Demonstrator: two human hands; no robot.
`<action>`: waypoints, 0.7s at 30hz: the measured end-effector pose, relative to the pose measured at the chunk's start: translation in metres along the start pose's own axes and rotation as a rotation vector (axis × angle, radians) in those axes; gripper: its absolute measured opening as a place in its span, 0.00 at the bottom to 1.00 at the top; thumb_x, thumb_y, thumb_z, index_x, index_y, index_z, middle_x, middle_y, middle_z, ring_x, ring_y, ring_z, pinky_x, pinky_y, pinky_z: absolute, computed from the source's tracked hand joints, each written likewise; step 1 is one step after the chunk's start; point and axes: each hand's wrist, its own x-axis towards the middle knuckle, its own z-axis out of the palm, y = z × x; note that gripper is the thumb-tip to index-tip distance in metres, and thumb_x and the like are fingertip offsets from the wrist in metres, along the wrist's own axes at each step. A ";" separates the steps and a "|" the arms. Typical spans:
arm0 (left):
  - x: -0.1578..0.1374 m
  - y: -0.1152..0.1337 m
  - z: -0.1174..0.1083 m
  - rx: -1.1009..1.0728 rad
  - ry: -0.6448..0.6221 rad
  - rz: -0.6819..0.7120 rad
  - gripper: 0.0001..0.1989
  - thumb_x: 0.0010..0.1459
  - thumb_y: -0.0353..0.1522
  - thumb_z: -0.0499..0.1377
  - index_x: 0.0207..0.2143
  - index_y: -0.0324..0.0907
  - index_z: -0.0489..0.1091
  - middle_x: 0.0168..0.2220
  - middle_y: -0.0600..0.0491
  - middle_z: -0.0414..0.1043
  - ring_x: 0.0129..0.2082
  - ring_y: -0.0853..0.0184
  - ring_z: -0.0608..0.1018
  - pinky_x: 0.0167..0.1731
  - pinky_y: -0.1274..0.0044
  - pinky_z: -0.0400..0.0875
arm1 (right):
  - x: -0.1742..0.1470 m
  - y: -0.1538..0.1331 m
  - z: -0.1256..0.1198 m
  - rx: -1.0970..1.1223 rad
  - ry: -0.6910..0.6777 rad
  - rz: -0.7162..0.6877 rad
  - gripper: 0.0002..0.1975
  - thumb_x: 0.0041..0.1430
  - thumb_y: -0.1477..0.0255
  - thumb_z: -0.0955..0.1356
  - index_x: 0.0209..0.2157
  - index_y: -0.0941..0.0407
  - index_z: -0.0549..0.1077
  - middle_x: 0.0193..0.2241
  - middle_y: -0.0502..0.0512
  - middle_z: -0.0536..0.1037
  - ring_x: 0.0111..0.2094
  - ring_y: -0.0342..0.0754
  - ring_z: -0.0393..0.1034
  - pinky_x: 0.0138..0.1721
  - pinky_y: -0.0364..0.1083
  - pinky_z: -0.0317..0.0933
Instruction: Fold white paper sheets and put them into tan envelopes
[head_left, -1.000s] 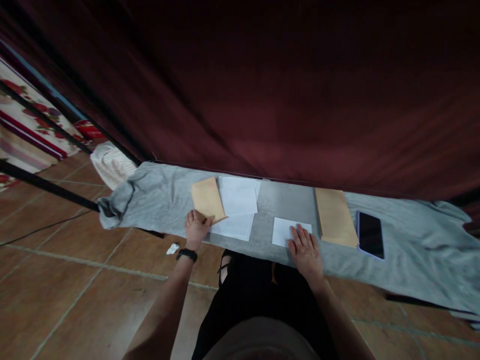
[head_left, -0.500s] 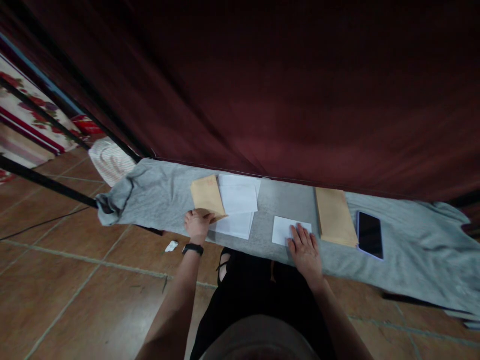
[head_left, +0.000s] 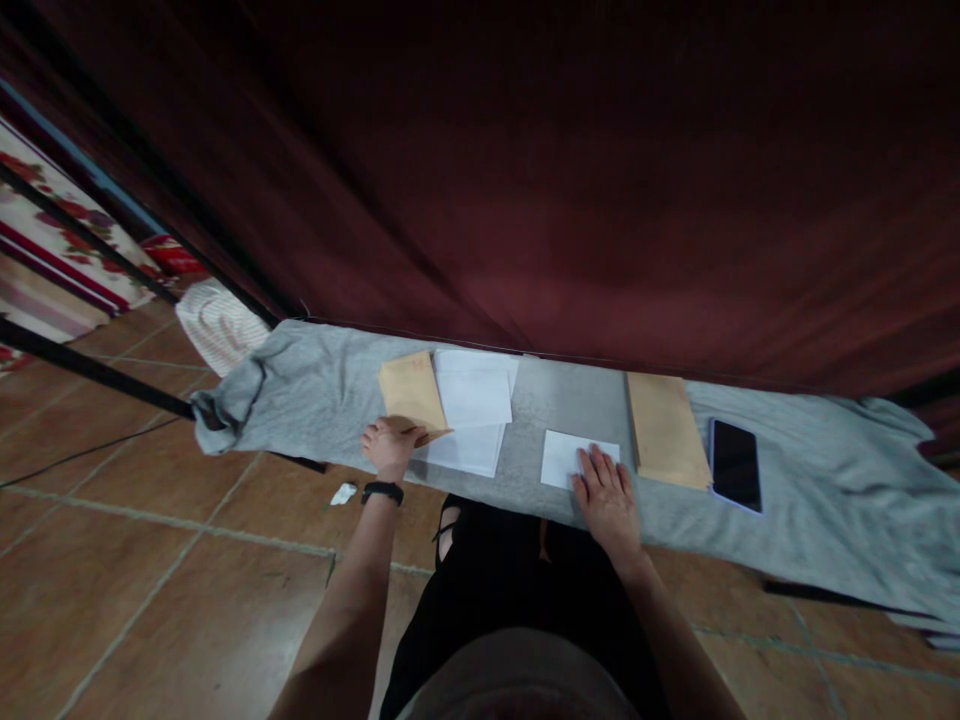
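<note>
A small stack of brown paper envelopes (head_left: 415,388) lies on the left, its near edge slightly raised. My left hand (head_left: 390,447) is closed on that near edge, with the thumb to the right. Loose white paper sheets (head_left: 474,398) lie beside and partly beneath the envelopes. Toward the middle is a folded white paper (head_left: 559,458), flat on the cloth. My right hand (head_left: 609,500) rests on its right part, palm down and fingers stretched out.
A pile of brown envelopes (head_left: 667,430) lies right of the folded paper, beside a phone (head_left: 736,466). Grey cloth (head_left: 315,385) covers the narrow bench. A dark red curtain (head_left: 555,220) hangs along its far edge. White scrap (head_left: 343,494) lies on the tiled floor.
The view has shifted slightly, moving the things a little to the left in the picture. Both hands keep their places on the envelopes and the folded paper.
</note>
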 end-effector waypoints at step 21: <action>-0.005 -0.026 0.018 -0.413 0.161 -0.013 0.19 0.48 0.40 0.69 0.25 0.44 0.60 0.27 0.54 0.63 0.43 0.54 0.70 0.48 0.60 0.64 | 0.001 0.000 -0.002 -0.020 0.025 -0.016 0.25 0.72 0.64 0.58 0.67 0.56 0.60 0.65 0.63 0.65 0.64 0.58 0.60 0.64 0.60 0.47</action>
